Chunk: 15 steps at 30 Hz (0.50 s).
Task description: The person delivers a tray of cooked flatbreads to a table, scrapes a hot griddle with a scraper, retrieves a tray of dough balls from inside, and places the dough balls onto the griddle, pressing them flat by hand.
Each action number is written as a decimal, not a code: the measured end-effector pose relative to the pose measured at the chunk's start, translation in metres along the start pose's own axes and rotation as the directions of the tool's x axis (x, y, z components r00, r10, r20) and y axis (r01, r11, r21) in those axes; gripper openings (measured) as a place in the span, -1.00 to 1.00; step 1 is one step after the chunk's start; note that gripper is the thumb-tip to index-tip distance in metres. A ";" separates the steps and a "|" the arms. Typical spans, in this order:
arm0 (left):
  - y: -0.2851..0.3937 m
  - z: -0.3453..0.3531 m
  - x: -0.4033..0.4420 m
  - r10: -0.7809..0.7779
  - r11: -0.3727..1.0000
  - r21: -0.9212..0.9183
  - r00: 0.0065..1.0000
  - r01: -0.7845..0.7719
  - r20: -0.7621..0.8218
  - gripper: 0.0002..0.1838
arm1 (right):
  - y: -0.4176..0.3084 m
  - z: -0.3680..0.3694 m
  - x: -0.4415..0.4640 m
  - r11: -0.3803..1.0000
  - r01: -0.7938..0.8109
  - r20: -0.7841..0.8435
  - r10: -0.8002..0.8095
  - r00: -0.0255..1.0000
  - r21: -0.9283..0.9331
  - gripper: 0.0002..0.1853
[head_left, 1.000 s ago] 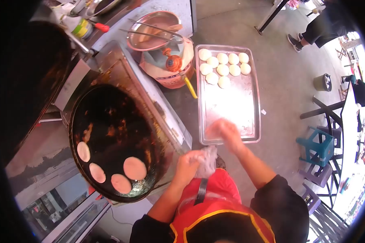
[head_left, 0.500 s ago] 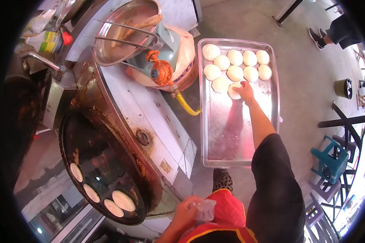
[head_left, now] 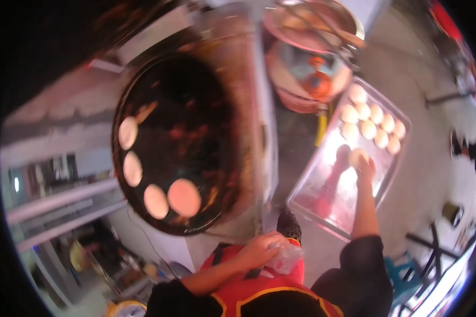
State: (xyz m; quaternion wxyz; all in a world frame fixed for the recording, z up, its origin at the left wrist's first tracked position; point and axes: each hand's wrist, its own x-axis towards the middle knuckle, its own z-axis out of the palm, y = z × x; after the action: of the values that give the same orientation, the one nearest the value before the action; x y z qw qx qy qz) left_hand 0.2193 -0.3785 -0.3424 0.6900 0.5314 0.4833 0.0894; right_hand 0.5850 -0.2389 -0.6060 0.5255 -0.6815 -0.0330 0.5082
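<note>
Over the metal tray [head_left: 314, 203], my right hand [head_left: 367, 170] is closed on a round piece of white dough [head_left: 358, 156], its fingers at the dough's edge. The hand and dough are somewhat blurred and seem raised above the tray floor. Several other dough rounds [head_left: 367, 128] lie grouped at the tray's far end. My left hand [head_left: 262, 250] is closed on a crumpled clear plastic bag [head_left: 285, 259], in front of the red apron [head_left: 272, 290]. On the left, a large round black griddle [head_left: 190, 113] carries several flat dough rounds [head_left: 184, 197] along its near and left edge.
Behind the tray stands a gas cylinder with an orange regulator [head_left: 317, 84] and a yellow hose [head_left: 321, 129]. A metal bowl [head_left: 314, 24] with tongs sits above it. A teal stool [head_left: 402, 272] and black metal legs [head_left: 433, 243] stand to the right.
The view has swung left, toward the griddle. My right hand has taken one dough round from its place and drawn it away from the others. The left hand still grips the bag.
</note>
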 end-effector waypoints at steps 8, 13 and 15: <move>0.051 -0.061 -0.069 0.150 0.986 -0.054 0.976 -0.160 -0.160 -0.78 | -0.164 0.107 -0.263 0.989 0.143 0.517 -0.139 0.844 0.034 -0.46; 0.035 -0.110 -0.134 0.250 0.964 -0.025 0.936 -0.264 -0.248 -0.81 | -0.163 0.253 -0.367 0.732 0.622 0.832 -0.141 0.536 -0.277 -0.45; 0.038 -0.141 -0.170 0.274 0.956 -0.024 0.920 -0.292 -0.280 -0.82 | -0.136 0.320 -0.400 0.518 0.814 0.925 -0.108 0.366 -0.262 -0.48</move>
State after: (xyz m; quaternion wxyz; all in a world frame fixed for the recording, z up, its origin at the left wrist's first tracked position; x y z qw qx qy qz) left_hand 0.0389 -0.3801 -0.2094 0.6133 0.5556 0.4887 0.2763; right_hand 0.2266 -0.1912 -0.2189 0.2729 -0.4512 -0.6758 0.5150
